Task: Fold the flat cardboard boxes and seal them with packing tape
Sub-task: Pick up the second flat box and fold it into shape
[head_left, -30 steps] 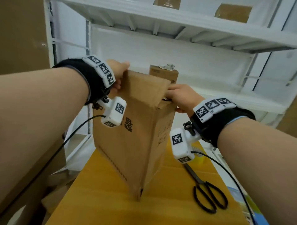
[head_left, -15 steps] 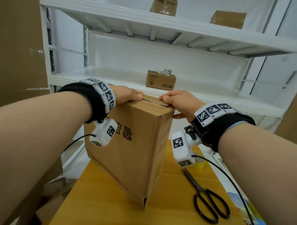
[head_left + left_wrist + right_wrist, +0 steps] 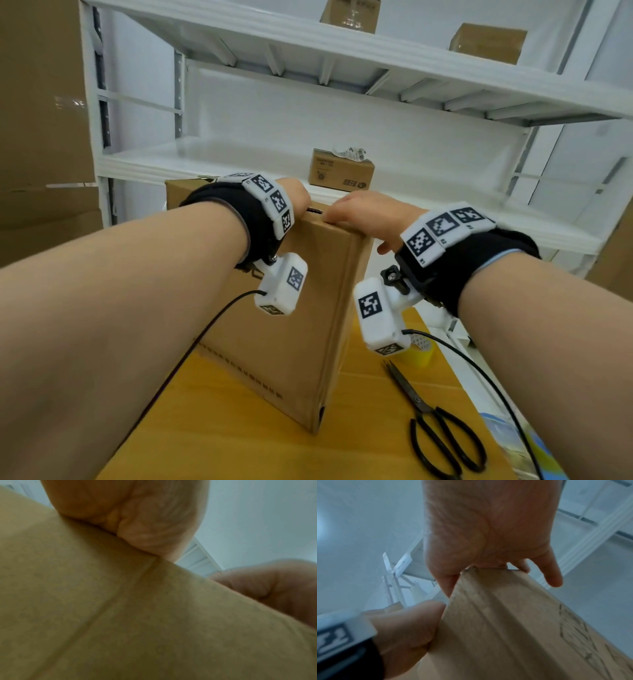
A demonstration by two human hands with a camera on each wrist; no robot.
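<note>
The box (image 3: 287, 329) is plain brown cardboard with dark print along its lower edge and on one side. It stands on a honey-yellow table (image 3: 239, 445). The scissors (image 3: 442, 435) are black, handles and blades alike. Behind the right wrist sits a yellow tape roll (image 3: 419, 349). Both wrists wear black bands (image 3: 472, 260) carrying white blocks with black-and-white square codes. The shelves (image 3: 342, 44) are white, holding smaller brown boxes (image 3: 340, 169).

Blurred brown cardboard box (image 3: 120, 615) fills the view, left hand (image 3: 137, 513) pressing on its top edge.
</note>
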